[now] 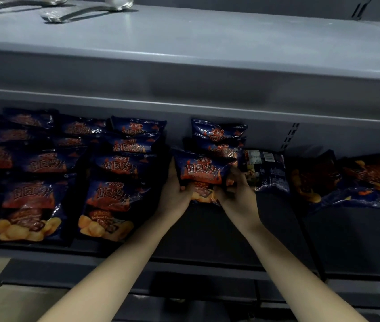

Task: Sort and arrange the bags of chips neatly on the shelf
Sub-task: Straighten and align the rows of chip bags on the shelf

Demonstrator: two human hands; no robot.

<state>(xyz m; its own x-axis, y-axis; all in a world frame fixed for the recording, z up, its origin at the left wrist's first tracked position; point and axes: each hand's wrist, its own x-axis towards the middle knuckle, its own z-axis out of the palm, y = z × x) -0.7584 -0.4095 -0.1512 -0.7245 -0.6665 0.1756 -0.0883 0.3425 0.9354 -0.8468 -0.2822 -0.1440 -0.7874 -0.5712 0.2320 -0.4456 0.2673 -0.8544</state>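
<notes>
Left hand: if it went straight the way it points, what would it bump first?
Probably the shelf's back wall. The left hand, holding a chip bag, points into the gap between the left stack and right stack, though depth is unclear.

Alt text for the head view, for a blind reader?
Left hand and right hand hold a blue chip bag on a grey shelf. Neat rows of bags lie left of it, loose bags right.

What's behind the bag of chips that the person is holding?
Behind the held bag of chips lie two more bags of the same kind, overlapping toward the back of the shelf. Their lower parts are covered, so anything beneath is hidden.
</notes>
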